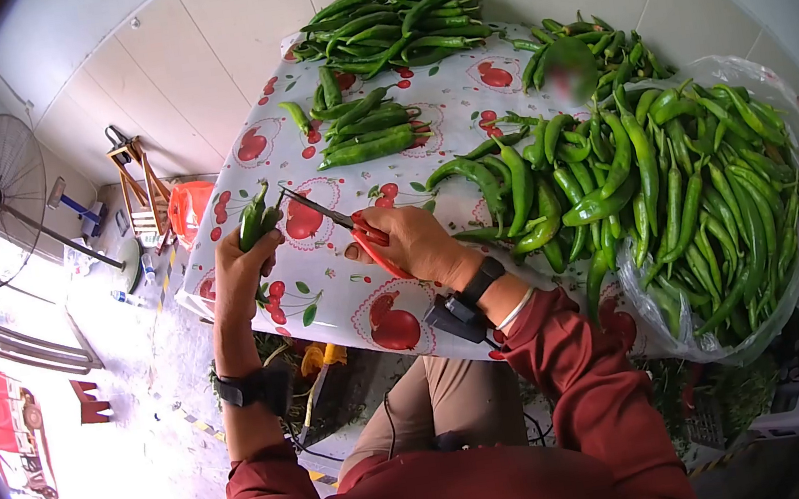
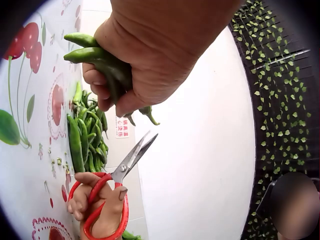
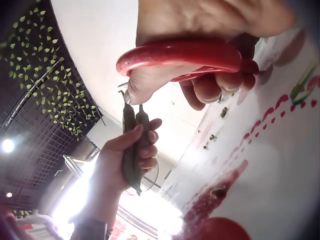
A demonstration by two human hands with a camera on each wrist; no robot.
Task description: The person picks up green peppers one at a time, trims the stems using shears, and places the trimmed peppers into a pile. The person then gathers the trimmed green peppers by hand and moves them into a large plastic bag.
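Gripping two green peppers (image 2: 106, 64) near the edge of the surface (image 1: 338, 293) in my left fingers (image 3: 148, 152), right fingers (image 3: 206, 90) hooked through the scissors (image 2: 119, 175), I'd best align both stems (image 2: 150, 117) before closing the parted blades (image 2: 131, 159).

So a couple of green peppers (image 2: 97, 56) are gripped by the left hand (image 2: 150, 55) at the top of the frame, stems poking downward near the middle. Down in the lower left, red-handled scissors (image 2: 121, 171) are held by the right hand (image 2: 107, 212), blades a bit parted, tips just below the stems. Left of centre, a pepper pile (image 2: 82, 140) is seen on a cherry-print tablecloth (image 2: 40, 110). Leafy vines (image 2: 272, 117) can be spotted along the right edge.
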